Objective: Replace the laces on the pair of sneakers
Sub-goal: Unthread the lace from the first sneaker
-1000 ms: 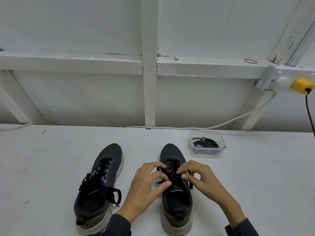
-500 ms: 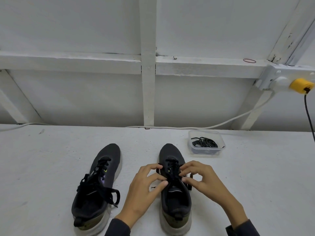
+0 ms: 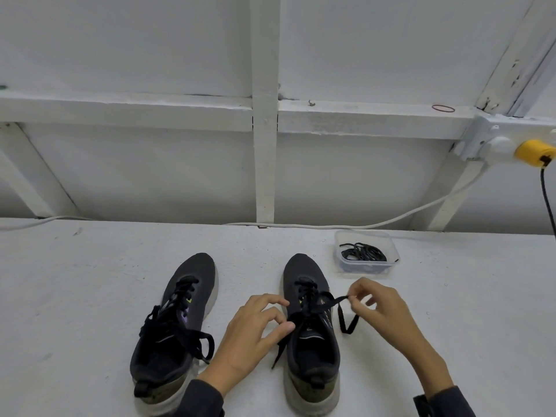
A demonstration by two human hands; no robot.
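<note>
Two black sneakers stand toes away from me on the white table. The left sneaker [image 3: 177, 323] has its black lace tied in a loose bow. The right sneaker [image 3: 310, 332] has its black lace [image 3: 331, 303] undone. My right hand [image 3: 382, 308] pinches one lace end, pulled out to the right of the shoe, with the tail hanging down. My left hand [image 3: 255, 329] pinches the lace at the shoe's left side, and that end trails toward the heel. A clear plastic tub [image 3: 365, 255] holds a coil of black laces [image 3: 364, 251], behind and right of the right sneaker.
The white table [image 3: 90, 296] ends at a white framed wall. A white cable [image 3: 301, 225] runs along the table's back edge. A yellow plug [image 3: 534, 152] with a black cord sits at the far right. A red rubber band [image 3: 443, 108] lies on the wall ledge.
My right hand has moved right, away from the shoe, drawing a lace end out with it. The bow on the right sneaker has come undone. My left hand stays at the shoe.
</note>
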